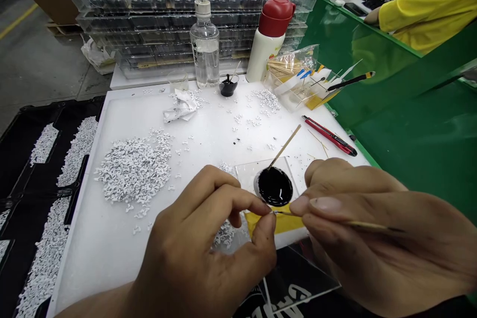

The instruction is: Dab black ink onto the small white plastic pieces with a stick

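Note:
My left hand (201, 243) is closed in a pinch, thumb and index fingertips together on a small white piece (273, 212) that is mostly hidden. In my right hand (357, 248) a thin wooden stick (367, 227) is gripped between thumb and fingers, its dark tip at or very near the piece. Just beyond the fingertips stands a small round cup of black paint (276, 188) with another wooden stick (286, 145) leaning in it. The cup rests on a clear plate (244, 173), with yellow tape (288, 224) at its near side.
A heap of small white pieces (136, 169) lies left on the white board (112, 243). Behind stand a clear bottle (206, 54), a red-capped flask (261, 49) and stacked clear trays (156, 25). A red cutter knife (330, 135) lies right. Someone's yellow sleeve (417, 7) shows beyond the green partition (402, 104).

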Motion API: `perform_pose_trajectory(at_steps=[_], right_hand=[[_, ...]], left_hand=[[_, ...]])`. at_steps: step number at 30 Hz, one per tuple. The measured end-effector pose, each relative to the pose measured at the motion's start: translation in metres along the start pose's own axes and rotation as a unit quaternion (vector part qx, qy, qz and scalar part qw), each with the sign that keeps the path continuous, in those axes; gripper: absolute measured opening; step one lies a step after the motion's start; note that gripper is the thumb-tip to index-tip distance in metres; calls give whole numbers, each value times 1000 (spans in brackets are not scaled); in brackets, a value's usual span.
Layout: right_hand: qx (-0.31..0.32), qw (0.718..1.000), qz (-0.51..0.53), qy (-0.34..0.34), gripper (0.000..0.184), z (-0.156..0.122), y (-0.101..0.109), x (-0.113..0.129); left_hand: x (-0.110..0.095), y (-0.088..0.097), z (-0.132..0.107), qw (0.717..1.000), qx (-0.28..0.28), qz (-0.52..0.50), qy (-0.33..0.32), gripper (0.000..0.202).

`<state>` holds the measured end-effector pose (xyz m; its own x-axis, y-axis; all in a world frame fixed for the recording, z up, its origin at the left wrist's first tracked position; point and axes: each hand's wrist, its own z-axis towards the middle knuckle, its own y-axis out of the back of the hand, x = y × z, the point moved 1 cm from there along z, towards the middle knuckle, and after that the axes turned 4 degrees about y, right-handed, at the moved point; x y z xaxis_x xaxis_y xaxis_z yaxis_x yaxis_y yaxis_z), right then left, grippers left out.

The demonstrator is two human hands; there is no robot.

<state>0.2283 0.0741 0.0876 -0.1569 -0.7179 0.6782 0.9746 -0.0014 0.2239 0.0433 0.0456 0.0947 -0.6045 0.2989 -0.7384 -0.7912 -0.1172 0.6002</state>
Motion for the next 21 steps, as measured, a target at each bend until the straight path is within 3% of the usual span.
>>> perform_pose_trajectory(at_steps=[8,13,21], right_hand=[[39,999,15,-28,19,1,5,4],[28,998,2,-56,11,2,3,6],[33,997,-27,-61,13,-2,5,1]], left_hand=[[1,-1,0,1000,-5,-1,-11,13],[2,0,0,1000,-4,-4,-18,14],[1,-2,0,1000,-4,-9,-16,13]])
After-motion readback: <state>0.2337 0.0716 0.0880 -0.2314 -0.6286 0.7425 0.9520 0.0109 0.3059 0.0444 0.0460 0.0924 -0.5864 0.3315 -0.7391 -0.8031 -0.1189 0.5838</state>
